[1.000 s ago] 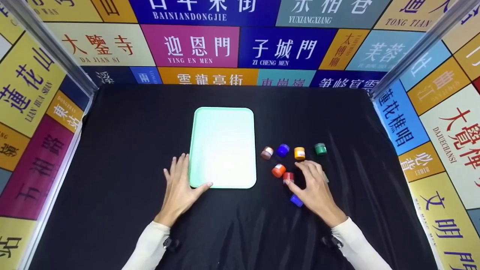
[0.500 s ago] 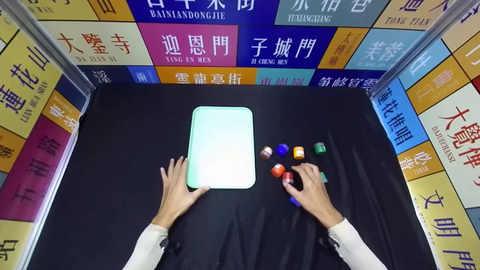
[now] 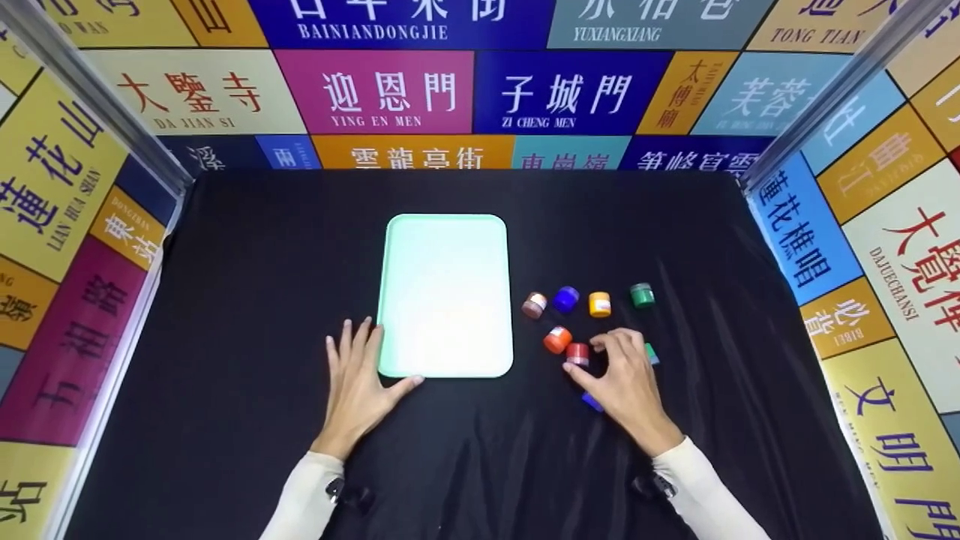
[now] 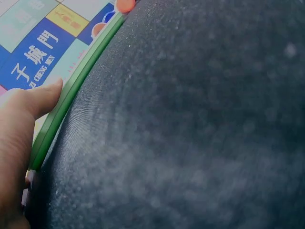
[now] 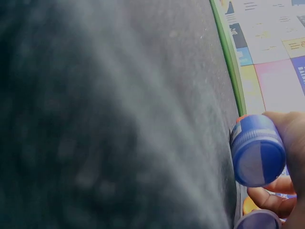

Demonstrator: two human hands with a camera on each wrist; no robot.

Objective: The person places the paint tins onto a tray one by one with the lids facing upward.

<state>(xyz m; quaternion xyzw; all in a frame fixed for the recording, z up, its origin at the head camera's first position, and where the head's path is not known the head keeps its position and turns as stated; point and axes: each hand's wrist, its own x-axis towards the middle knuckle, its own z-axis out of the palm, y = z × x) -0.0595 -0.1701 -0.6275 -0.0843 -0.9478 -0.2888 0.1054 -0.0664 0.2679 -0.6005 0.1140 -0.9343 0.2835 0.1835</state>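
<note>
My left hand (image 3: 360, 386) rests at the near left corner of a pale green tray (image 3: 446, 296). Its fingers are spread along the left side, its thumb on the front edge. Over the small paint jars, my right hand (image 3: 626, 379) has its thumb and fingers apart around a red jar (image 3: 577, 352); a firm grip is not visible. An orange jar (image 3: 557, 340) lies beside the red one. A blue jar (image 5: 257, 150), partly under the right hand in the head view, stands large before the right wrist camera. Behind the fingers, a green jar (image 3: 652, 354) is mostly hidden.
Farther back lie a brown jar (image 3: 534, 305), a dark blue jar (image 3: 565, 299), a yellow jar (image 3: 599, 304) and another green jar (image 3: 642, 295). Black cloth (image 3: 277, 262) covers the table. Panels with printed signs (image 3: 375, 91) enclose the back and sides.
The right hand has come slightly nearer the body, its thumb moving left to the near side of the red jar and its fingers lower. The left hand has shifted slightly; tray and jars stay put.
</note>
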